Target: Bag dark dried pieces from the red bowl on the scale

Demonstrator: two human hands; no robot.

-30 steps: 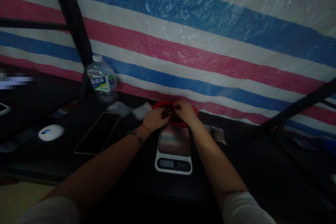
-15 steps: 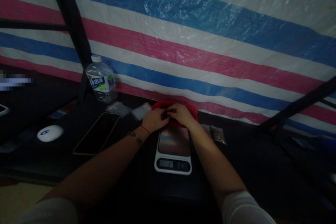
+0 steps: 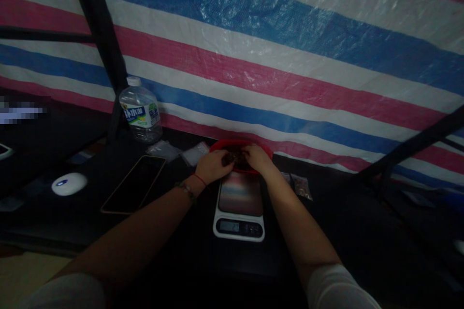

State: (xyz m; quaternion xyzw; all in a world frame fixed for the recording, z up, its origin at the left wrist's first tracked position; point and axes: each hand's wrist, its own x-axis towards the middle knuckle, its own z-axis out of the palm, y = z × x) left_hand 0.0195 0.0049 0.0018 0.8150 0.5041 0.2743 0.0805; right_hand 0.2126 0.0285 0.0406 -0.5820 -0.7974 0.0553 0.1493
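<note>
A red bowl [image 3: 232,144] with dark contents [image 3: 236,157] stands at the back of the dark table, just behind a white kitchen scale [image 3: 239,206]. My left hand [image 3: 213,165] and my right hand [image 3: 256,158] meet over the bowl. Their fingers are curled into the dark contents. What the fingers pinch is too dim and small to make out. A red string and a bead bracelet circle my left wrist. The scale's plate is bare and its display is lit.
A phone [image 3: 134,183] lies face up left of the scale. A water bottle [image 3: 140,115] stands behind it, by small clear bags [image 3: 196,152]. A white mouse [image 3: 68,183] sits far left. Small filled bags [image 3: 302,185] lie right of the scale. A striped tarp [image 3: 290,58] hangs behind.
My right hand has slid slightly right over the bowl, baring more of its dark contents between the hands. The left hand has hardly moved.
</note>
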